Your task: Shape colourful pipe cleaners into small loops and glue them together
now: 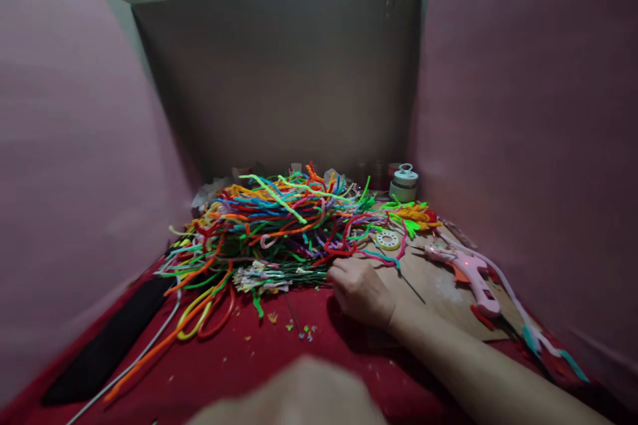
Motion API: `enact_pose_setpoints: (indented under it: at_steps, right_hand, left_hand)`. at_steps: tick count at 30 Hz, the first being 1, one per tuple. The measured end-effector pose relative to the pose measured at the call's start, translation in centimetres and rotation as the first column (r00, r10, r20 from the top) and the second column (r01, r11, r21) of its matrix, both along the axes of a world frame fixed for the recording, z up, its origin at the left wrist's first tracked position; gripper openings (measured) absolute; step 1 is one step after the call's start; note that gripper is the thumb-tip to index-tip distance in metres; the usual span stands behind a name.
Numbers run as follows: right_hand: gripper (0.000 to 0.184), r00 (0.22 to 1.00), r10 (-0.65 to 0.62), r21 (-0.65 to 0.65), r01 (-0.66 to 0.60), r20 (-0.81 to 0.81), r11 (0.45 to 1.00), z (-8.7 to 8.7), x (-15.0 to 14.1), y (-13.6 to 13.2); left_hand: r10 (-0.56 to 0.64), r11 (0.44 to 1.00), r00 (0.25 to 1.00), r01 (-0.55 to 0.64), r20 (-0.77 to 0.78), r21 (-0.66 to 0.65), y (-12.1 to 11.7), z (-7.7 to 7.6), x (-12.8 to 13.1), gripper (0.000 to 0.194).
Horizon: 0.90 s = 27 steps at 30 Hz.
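My right hand (361, 292) reaches in from the lower right, its fingers curled together at the right end of a bundle of thin green wire stems (306, 273) with whitish tips. What its fingertips grip, if anything, is hidden. At the bottom edge my left hand (294, 395) shows only as a blurred, partly cut-off shape, and its fingers cannot be made out. A big heap of colourful pipe cleaners (284, 212) lies behind the stems. One single stem (294, 315) rests apart on the red cloth (239, 372).
A pink glue gun (468, 272) with a red light lies on a brown board (438, 302) at right. Near it are a yellow-rimmed ring (387, 240) and a pale green lidded jar (403, 184). A black strip (112, 339) lies left; pink panels (528, 146) flank the table.
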State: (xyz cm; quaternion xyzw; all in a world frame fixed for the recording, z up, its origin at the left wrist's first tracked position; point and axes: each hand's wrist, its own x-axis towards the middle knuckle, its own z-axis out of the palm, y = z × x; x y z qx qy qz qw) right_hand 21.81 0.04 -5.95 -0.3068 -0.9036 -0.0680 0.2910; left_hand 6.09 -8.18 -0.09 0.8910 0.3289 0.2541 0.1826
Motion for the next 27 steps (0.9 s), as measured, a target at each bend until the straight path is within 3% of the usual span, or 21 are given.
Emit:
enact_pose_setpoints:
  at_steps: [3, 5, 7, 9, 13, 17, 23, 27]
  right_hand:
    - [0.014, 0.996, -0.067, -0.092, 0.072, 0.059, 0.993, 0.4, -0.6, 0.2]
    - [0.018, 0.991, -0.085, -0.120, 0.097, 0.098, 0.988, 0.6, -1.1, 0.3]
    - [0.018, 0.984, -0.086, -0.123, 0.107, 0.159, 0.987, 0.8, -1.6, 0.5]
    - [0.018, 0.974, -0.083, -0.107, 0.108, 0.213, 0.988, 0.8, -2.0, 0.8]
    - [0.017, 0.966, -0.098, -0.049, 0.113, 0.238, 0.992, 1.0, -2.5, 1.5]
    - [0.015, 0.973, -0.098, -0.018, 0.104, 0.208, 0.994, 0.8, -2.7, 1.8]
    - [0.014, 0.984, -0.100, -0.035, 0.106, 0.149, 0.994, 0.6, -2.5, 1.6]
    - [0.014, 0.991, -0.066, -0.046, 0.061, -0.113, 0.997, 1.7, -1.5, 1.5]
  left_hand:
    - [0.136, 0.990, 0.988, -0.133, -0.075, 0.042, 0.2, 1.5, -1.7, 0.034]
    - [0.348, 0.934, 0.908, -0.314, -0.233, 0.169, 1.4, 1.8, -2.8, 0.029]
    - [0.470, 0.878, 0.811, -0.393, -0.348, 0.272, 3.1, 1.1, -3.7, 0.027]
    - [0.488, 0.871, 0.759, -0.391, -0.431, 0.296, 4.6, -0.1, -4.4, 0.028]
    - [0.482, 0.876, 0.732, -0.399, -0.481, 0.272, 6.9, -2.3, -5.5, 0.026]
    - [0.453, 0.891, 0.738, -0.374, -0.500, 0.257, 8.2, -3.1, -6.4, 0.024]
    - [0.482, 0.875, 0.706, -0.362, -0.518, 0.322, 8.2, -2.6, -6.0, 0.021]
    - [0.465, 0.878, 0.735, -0.309, -0.494, 0.366, 7.0, -0.6, -3.9, 0.029]
